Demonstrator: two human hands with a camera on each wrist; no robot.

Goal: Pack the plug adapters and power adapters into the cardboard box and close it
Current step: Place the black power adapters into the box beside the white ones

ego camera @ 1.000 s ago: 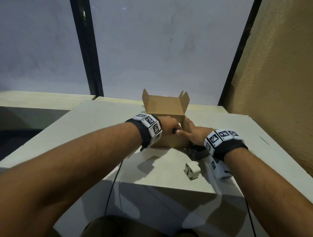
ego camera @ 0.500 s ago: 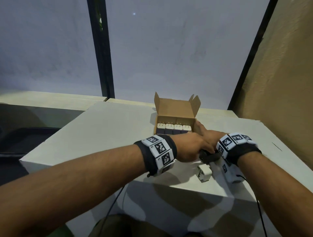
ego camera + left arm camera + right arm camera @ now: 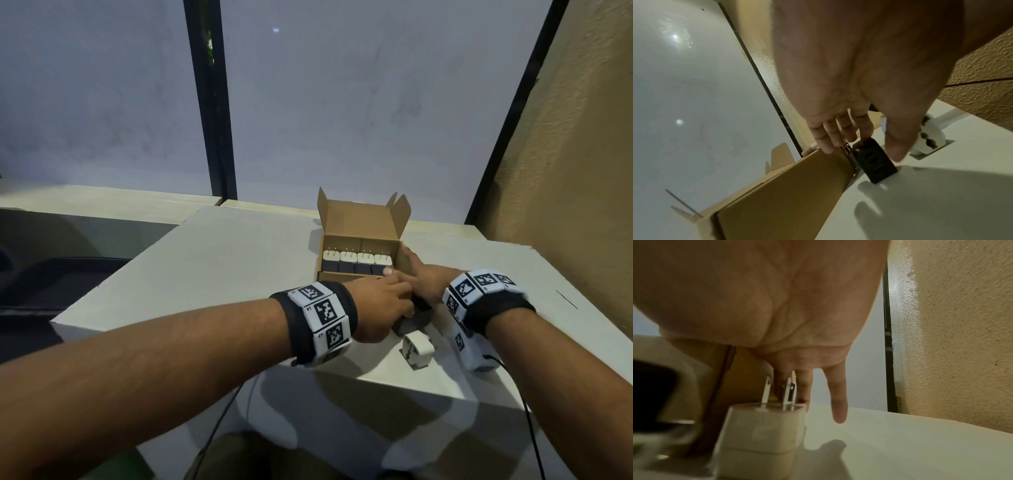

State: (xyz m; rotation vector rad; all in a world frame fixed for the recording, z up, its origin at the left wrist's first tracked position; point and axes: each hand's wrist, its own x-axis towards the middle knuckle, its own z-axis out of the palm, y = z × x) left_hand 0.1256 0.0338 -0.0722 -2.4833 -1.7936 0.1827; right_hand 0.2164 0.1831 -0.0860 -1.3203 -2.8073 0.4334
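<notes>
Left hand [image 3: 849, 133] relaxed, fingertips at black adapter [image 3: 873, 160]; pinch sides, lift clear. Right hand [image 3: 421, 277] loose against box [image 3: 359, 219].

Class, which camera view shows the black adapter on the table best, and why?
The left wrist view: the black adapter lies unobstructed beside the cardboard box, under the left hand. The head view shows only a dark sliver between the hands; the right wrist view shows a blurred black shape.

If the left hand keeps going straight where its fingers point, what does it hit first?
Most likely the black adapter lying beside the cardboard box; the left hand has its fingertips right above it, though contact is unclear.
</notes>
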